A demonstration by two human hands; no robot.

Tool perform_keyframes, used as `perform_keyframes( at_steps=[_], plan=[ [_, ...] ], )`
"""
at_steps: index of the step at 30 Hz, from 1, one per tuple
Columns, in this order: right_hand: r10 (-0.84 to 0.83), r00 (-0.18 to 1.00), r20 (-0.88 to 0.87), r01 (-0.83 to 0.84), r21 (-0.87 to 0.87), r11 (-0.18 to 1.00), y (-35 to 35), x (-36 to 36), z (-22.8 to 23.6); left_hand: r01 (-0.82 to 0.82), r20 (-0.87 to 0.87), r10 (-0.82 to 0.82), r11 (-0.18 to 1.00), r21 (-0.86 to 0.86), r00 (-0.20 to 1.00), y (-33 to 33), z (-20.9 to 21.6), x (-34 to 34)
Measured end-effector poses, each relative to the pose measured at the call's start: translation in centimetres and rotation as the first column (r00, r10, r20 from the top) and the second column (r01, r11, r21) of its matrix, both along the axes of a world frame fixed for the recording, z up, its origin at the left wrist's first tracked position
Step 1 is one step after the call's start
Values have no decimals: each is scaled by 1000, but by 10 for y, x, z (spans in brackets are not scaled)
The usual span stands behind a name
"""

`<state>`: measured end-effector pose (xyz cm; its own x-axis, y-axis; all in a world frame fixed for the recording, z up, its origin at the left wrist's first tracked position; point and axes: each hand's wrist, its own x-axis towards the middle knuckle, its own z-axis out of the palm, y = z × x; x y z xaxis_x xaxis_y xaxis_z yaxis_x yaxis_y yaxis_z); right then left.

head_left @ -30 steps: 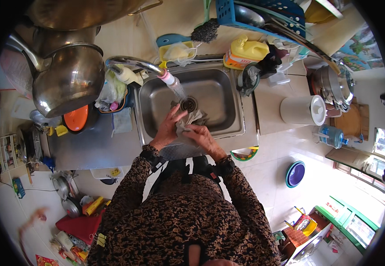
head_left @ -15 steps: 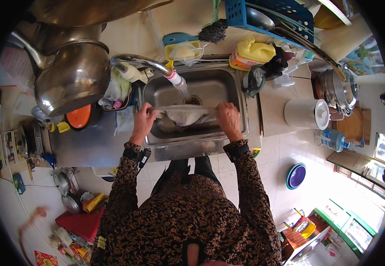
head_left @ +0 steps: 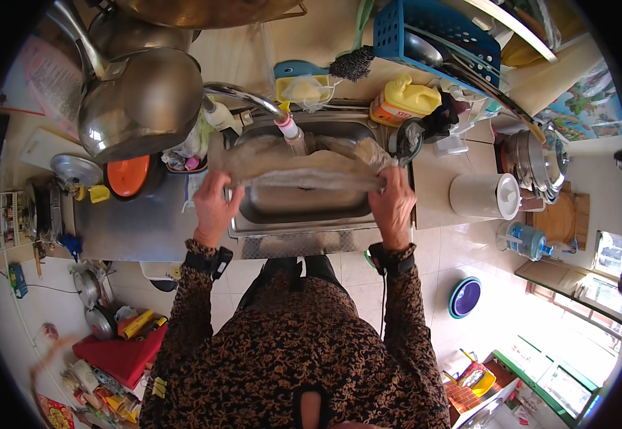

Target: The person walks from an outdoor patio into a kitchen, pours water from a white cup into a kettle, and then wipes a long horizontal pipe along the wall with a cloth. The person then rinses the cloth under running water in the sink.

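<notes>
A thin greyish-beige cloth (head_left: 304,177) is spread wide above the metal sink (head_left: 300,204), its near edge stretched between my two hands. My left hand (head_left: 214,207) pinches one end of that edge, and my right hand (head_left: 394,204) grips the other end. The cloth's far side is blurred by motion and billows toward the back of the sink. Behind it, the tap (head_left: 248,94) has a pink and white nozzle (head_left: 287,127) with water running down over the cloth. The drain is hidden beneath the cloth.
Steel pots (head_left: 143,100) hang over the left counter, beyond an orange bowl (head_left: 126,177). A yellow jug (head_left: 404,101) stands behind the sink's right corner. A white lidded canister (head_left: 484,196) sits on the right counter. Below the blue basket (head_left: 397,32) is a scrubber (head_left: 354,64).
My hands have moved farther apart, and the cloth has gone from a narrow, sagging bundle to a broad sheet flung out over the sink. The view has shifted slightly.
</notes>
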<state>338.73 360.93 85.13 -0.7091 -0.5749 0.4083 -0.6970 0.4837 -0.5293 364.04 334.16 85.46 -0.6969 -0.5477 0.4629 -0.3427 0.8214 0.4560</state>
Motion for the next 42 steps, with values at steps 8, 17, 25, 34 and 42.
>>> perform_keyframes(
  at_steps=[8, 17, 25, 34, 42],
  plan=[
    [191, 980, 56, -198, 203, 959, 10, 49, -139, 41, 414, -256, 886, 462, 874, 40, -123, 19],
    [-106, 766, 634, -40, 212, 976, -34, -8, -235, -243, 255, -69, 146, 959, 965, -18, -193, -41],
    [-118, 784, 609, 84, 84, 993, -111, -97, -294, -372, 326, 190, 324, 870, 926, -83, -280, -111],
    [156, 459, 875, -473, 92, 876, -138, -3, -328, 139, 103, -388, 546, 826, 916, -26, -314, -95],
    [248, 513, 822, -52, -259, 964, -95, -8, -203, 0, -40, 338, 116, 993, 940, -26, -218, -75]
  ],
)
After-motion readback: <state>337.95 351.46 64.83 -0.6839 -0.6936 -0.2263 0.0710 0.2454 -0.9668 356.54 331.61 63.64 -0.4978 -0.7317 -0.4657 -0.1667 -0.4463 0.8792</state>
